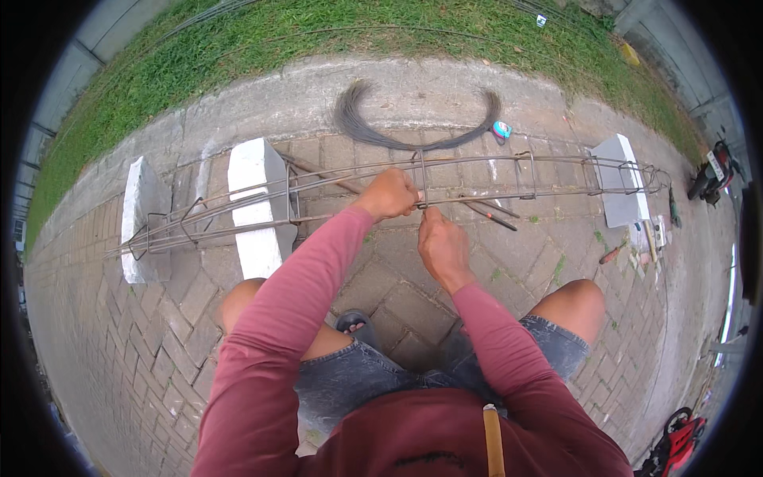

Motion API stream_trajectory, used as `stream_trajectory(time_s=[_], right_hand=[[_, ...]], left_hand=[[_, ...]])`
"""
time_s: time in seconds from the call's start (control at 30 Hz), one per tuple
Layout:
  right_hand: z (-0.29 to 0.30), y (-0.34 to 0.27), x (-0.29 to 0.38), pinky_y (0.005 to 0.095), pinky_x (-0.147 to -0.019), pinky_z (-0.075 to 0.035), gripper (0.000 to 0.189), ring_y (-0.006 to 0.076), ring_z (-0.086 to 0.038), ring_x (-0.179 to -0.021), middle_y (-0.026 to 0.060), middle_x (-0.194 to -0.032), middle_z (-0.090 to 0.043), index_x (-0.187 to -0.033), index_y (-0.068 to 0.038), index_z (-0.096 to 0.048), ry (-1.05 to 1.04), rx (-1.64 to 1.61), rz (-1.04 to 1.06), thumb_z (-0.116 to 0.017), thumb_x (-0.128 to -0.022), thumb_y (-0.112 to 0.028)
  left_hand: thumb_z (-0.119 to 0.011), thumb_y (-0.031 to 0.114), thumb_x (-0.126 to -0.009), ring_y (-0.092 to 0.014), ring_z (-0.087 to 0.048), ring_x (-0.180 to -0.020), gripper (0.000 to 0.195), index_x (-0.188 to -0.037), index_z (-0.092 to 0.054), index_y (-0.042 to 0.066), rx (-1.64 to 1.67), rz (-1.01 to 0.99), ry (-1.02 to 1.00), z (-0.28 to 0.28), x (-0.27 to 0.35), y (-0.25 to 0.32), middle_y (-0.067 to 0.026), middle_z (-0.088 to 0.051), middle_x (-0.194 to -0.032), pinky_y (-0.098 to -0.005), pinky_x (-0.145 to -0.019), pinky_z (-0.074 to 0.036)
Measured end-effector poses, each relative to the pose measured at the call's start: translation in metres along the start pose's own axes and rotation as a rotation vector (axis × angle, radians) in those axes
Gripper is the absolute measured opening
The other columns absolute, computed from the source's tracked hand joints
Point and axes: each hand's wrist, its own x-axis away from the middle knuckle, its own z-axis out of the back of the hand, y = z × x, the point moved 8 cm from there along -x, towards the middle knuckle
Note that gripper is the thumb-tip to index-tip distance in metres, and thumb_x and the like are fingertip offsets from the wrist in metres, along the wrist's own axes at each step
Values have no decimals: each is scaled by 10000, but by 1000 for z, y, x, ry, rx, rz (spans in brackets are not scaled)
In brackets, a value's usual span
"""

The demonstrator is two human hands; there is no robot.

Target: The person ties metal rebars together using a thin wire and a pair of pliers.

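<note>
A long rebar cage (471, 160) of thin steel bars and square stirrups lies across in front of me, over white blocks. My left hand (390, 192) is curled at the lower corner of one stirrup (423, 173), its thumb against the steel. From below, my right hand (442, 245) pinches at that same corner. Whether a tie wire is between my fingertips is too small to tell. Just right of my hands, pincers (495, 219) with orange and black handles lie on the paving under the cage. Beyond the cage rests a curved bundle of thin wire (411, 143).
White blocks (256, 208), (143, 238) carry the cage at left; another block (623, 185) does so at right. A blue tape measure (502, 130) touches the wire bundle's right end. Grass (286, 47) borders the concrete strip (417, 89). Motorbikes (712, 170) stand at far right.
</note>
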Motion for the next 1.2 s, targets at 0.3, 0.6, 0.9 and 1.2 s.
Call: stream_trajectory(time_s=[0.3, 0.6, 0.9, 1.2], right_hand=[[7, -16, -3, 572, -626, -505, 112, 478, -680, -724, 274, -774, -685, -987, -11, -631, 0, -16, 35, -576, -979, -108], [5, 2, -9, 570, -685, -509, 153, 498, -680, -815, 297, -852, -687, -1023, 14, -646, -55, -158, -46, -571, -981, -112], [10, 13, -6, 544, -740, -526, 168, 494, -684, -873, 310, -882, -686, -1034, 20, -675, -38, -401, -179, -579, -968, -101], [5, 17, -6, 490, -684, -521, 182, 425, -702, -752, 263, -802, -689, -1012, 33, -684, -28, -435, -216, -603, -973, -125]], left_hand=[[-670, 174, -845, -285, -729, -718, 206, -842, -758, -12, -193, -179, 262, 5, 7, 6, -225, -724, -791, -400, -750, -560], [-817, 261, -903, -160, -725, -753, 265, -917, -725, 13, 204, 61, -148, -2, 0, -3, -95, -747, -882, -288, -663, -540], [-844, 249, -897, -130, -682, -729, 261, -908, -702, 30, 230, 56, -226, -11, -9, 2, -66, -732, -845, -280, -622, -498], [-811, 167, -909, -121, -646, -671, 216, -846, -653, 35, 160, 21, -134, -6, -6, 9, -56, -682, -768, -277, -588, -486]])
